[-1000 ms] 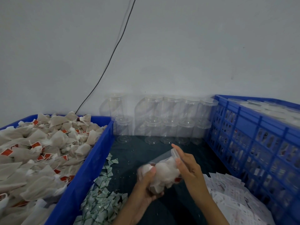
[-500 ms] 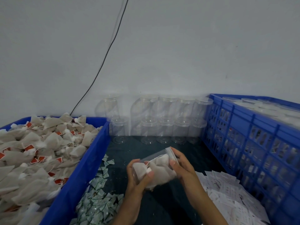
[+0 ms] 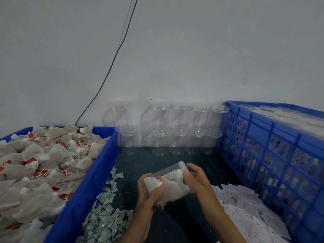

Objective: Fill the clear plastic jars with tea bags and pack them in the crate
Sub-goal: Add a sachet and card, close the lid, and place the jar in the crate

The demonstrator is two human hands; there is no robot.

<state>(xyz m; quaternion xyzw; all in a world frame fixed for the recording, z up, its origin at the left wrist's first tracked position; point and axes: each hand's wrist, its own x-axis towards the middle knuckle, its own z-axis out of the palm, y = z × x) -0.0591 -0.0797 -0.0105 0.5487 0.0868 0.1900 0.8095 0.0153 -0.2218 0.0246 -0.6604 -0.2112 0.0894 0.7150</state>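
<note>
Clear plastic forms the jar (image 3: 168, 183) held tilted between both hands over the dark bench (image 3: 175, 223), its lidded end up and away from the person; it is stuffed with pale tea bags (image 3: 170, 187), a bit of red tag showing through the wall. The left hand (image 3: 149, 195) grips the jar's lower end, thumb curled across the front and fingers wrapped behind. The right hand (image 3: 198, 181) holds the upper part by the lid, fingers bent round the far side.

At left a blue bin (image 3: 84, 195) is heaped with loose tea bags (image 3: 40, 165), many with small red tags. At right stands a blue slatted crate (image 3: 273, 155), and pale round lids of jars (image 3: 280, 114) show over its rim. Against the white wall, between bin and crate, empty clear jars (image 3: 177, 130) are stacked two high in a row. Small greenish sachets (image 3: 105, 218) lie scattered on the bench beside the bin, and white printed slips (image 3: 249, 211) are piled near the crate. A dark cable (image 3: 112, 62) runs down the wall behind the bin.
</note>
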